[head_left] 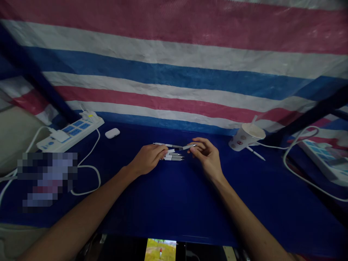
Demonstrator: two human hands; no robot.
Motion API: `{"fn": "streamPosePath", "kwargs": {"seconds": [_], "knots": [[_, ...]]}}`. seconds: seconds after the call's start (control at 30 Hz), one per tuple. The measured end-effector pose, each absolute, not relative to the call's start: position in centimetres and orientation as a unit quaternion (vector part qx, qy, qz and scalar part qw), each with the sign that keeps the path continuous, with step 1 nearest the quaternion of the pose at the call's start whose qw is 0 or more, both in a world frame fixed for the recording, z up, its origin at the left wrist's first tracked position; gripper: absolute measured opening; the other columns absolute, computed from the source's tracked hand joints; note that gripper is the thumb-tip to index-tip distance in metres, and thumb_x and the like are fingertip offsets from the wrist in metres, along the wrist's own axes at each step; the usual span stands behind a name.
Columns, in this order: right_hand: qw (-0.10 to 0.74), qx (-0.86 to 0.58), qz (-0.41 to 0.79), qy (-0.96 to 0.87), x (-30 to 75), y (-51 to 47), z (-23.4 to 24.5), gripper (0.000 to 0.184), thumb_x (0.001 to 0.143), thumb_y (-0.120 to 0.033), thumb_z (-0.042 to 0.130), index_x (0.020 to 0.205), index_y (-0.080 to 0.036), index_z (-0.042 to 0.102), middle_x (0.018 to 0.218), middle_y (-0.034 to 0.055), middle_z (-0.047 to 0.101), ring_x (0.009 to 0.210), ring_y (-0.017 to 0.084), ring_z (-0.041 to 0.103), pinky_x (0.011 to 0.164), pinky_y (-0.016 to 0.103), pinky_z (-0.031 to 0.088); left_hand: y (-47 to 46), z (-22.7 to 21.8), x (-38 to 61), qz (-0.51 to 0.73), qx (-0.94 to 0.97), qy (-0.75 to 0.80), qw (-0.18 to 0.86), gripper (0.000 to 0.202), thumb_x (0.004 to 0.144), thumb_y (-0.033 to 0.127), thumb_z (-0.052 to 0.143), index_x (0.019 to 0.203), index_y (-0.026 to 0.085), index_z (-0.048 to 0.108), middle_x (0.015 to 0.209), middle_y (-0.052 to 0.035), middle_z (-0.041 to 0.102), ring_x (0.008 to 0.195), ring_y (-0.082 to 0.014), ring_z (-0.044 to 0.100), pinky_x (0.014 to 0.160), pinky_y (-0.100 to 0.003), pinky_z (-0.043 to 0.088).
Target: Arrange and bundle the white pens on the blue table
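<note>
My left hand (148,158) and my right hand (206,156) meet over a dark blue tabletop (174,203). A slim white pen (186,147) slants between them, one end in my left fingers and its silver end pinched by my right fingertips. A second white pen (165,145) with a dark tip sticks out just above my left fingers. Close below, a small bunch of white pens with silver tips (174,157) lies on the table, partly hidden by my left fingers.
At left lie a white power strip (70,133), a white earbud case (112,133) and looped white cable (89,181). At right are a paper cup on its side (246,136), a loose white pen (255,153) and another power strip (323,159). A striped tarp (174,61) forms the back wall.
</note>
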State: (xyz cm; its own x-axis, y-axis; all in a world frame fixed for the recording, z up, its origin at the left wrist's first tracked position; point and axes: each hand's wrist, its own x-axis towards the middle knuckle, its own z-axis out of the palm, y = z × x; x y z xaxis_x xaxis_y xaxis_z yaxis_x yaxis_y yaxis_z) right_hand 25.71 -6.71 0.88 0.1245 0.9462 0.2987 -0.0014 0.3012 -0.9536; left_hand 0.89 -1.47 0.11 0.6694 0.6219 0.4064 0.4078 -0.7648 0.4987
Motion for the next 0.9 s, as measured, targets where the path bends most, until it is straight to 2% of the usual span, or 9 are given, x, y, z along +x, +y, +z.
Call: {"fn": "streamPosePath", "kwargs": {"seconds": [0.17,0.33,0.5,0.7,0.9], "knots": [[0.629,-0.47,0.32,-0.531,26.0,-7.0,1.7,0.024,0.081,-0.033,0.077,0.097,-0.022,0.062,0.086,0.003,0.071,0.072,0.016,0.066,0.058,0.027,0.047,-1.5,0.3,0.9,0.29,0.893,0.295,0.178,0.024,0.106,0.032,0.039,0.101,0.021,0.06,0.084,0.0006,0.066,0.076,-0.014,0.061,0.073,-0.028,0.044],[0.617,-0.494,0.297,-0.535,26.3,-7.2,2.1,0.023,0.082,-0.033,0.075,0.1,-0.02,0.068,0.076,0.002,0.069,0.066,0.015,0.062,0.058,0.028,0.045,-1.6,0.3,0.9,0.293,0.888,0.306,0.176,0.023,0.106,0.033,0.04,0.102,0.021,0.06,0.085,0.0005,0.066,0.075,-0.0137,0.061,0.072,-0.028,0.044],[0.661,-0.477,0.303,-0.494,27.0,-6.9,1.6,0.019,0.085,-0.031,0.073,0.1,-0.021,0.068,0.069,-0.0007,0.064,0.06,0.013,0.056,0.056,0.028,0.041,-1.3,0.4,0.6,0.306,0.881,0.317,0.173,0.02,0.105,0.034,0.046,0.105,0.021,0.06,0.089,-0.0012,0.066,0.078,-0.0146,0.06,0.074,-0.03,0.045],[0.704,-0.473,0.348,-0.4,27.5,-6.5,1.3,0.014,0.082,-0.029,0.074,0.091,-0.02,0.067,0.07,-0.0004,0.063,0.063,0.013,0.056,0.055,0.025,0.038,-1.1,1.2,0.1,0.288,0.915,0.252,0.127,0.012,0.097,0.033,0.06,0.099,0.022,0.066,0.113,-0.0054,0.063,0.109,-0.0222,0.054,0.098,-0.041,0.045],[0.678,-0.474,0.382,-0.411,27.2,-6.5,1.2,0.015,0.082,-0.031,0.074,0.09,-0.02,0.067,0.067,-0.0001,0.064,0.061,0.013,0.056,0.055,0.025,0.039,-1.4,1.3,0.0,0.214,0.938,0.241,0.128,0.008,0.089,0.032,0.069,0.088,0.024,0.071,0.124,-0.0038,0.058,0.122,-0.0264,0.047,0.104,-0.047,0.042]]}}
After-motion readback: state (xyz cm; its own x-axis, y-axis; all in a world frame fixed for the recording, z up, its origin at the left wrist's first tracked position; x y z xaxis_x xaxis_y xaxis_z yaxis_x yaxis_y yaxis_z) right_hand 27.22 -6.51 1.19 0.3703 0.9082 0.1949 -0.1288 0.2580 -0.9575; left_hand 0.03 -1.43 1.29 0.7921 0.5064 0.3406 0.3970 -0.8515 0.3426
